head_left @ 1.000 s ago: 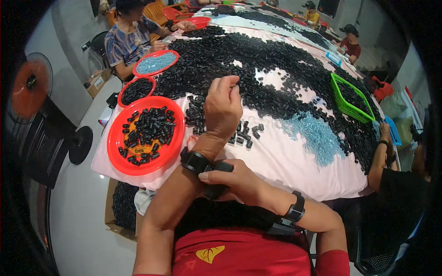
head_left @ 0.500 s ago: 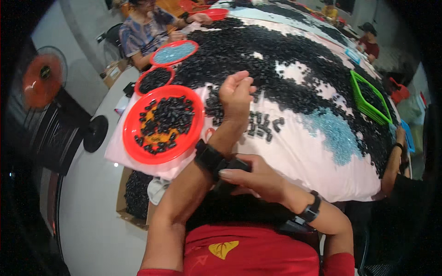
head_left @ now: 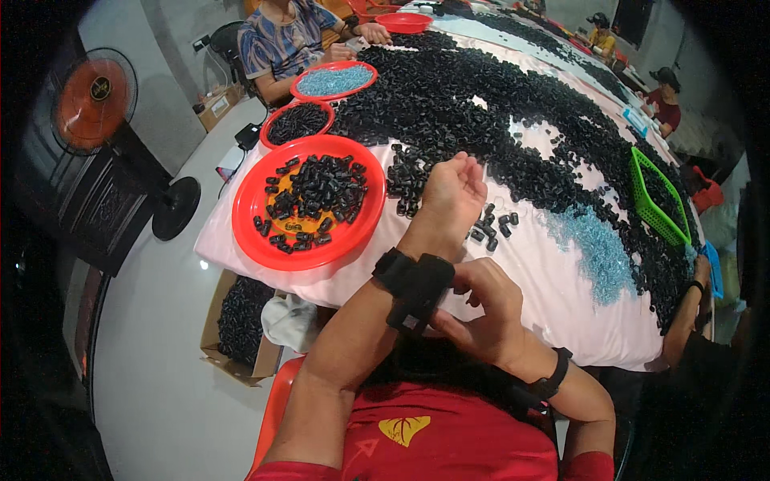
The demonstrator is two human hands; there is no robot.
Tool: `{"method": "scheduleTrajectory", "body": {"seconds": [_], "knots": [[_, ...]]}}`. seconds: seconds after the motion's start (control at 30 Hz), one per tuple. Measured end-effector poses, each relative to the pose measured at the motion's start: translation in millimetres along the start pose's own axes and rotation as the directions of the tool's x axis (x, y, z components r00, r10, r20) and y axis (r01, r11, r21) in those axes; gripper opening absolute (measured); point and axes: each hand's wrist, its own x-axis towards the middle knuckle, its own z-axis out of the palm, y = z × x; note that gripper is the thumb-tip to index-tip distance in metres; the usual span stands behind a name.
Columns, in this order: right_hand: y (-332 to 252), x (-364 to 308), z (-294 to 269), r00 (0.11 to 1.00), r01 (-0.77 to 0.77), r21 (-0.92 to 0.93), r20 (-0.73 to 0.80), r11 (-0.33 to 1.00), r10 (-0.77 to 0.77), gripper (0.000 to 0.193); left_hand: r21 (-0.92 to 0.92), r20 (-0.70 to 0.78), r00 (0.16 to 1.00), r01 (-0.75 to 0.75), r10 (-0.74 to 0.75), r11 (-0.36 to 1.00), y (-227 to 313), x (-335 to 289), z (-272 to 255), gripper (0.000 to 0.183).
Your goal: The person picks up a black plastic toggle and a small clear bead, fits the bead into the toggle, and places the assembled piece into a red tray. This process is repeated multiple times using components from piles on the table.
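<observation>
So the thing here is a chunky black wrist unit (head_left: 423,290) strapped on the left forearm by the wrist, just above the pink-covered surface (head_left: 545,309). The left hand (head_left: 457,192) is empty, palm turned up, fingers loosely curled. The right hand (head_left: 489,301) has thumb and index parted at the unit's near edge; can't really tell from this angle if they're pinching it or just touching, the dark box hides the tips.

My guess: light, hard-shelled box, maybe a bit slick, on a softer, bendy strap. I'd take it by the two opposite sides, thumb against fingers, and not tug at the strap. Doesn't look fragile, tbh. Red plate (head_left: 244,210) of black pieces (head_left: 329,188) is nearby.
</observation>
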Motion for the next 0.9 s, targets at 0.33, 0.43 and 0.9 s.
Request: {"method": "scheduleTrajectory", "body": {"seconds": [0.33, 0.43, 0.9], "knots": [[5.5, -4.6, 4.8, 0.999, 0.013, 0.072, -0.031, 0.997, -0.011, 0.036, 0.348, 0.164, 0.924, -0.381, 0.345, 0.856, -10.2, -6.0, 2.1, 0.025], [5.3, -5.3, 8.3, 0.998, -0.022, 0.165, -0.057, 0.986, 0.032, 0.036, 0.312, 0.097, 0.945, -0.328, 0.313, 0.892, -6.9, 0.8, 1.3, 0.032], [1.3, -6.1, 14.5, 0.984, -0.176, 0.403, 0.04, 0.898, 0.175, 0.03, 0.604, 0.342, 0.749, -0.638, 0.567, 0.478, -19.6, -3.9, -9.3, 0.021]]}}
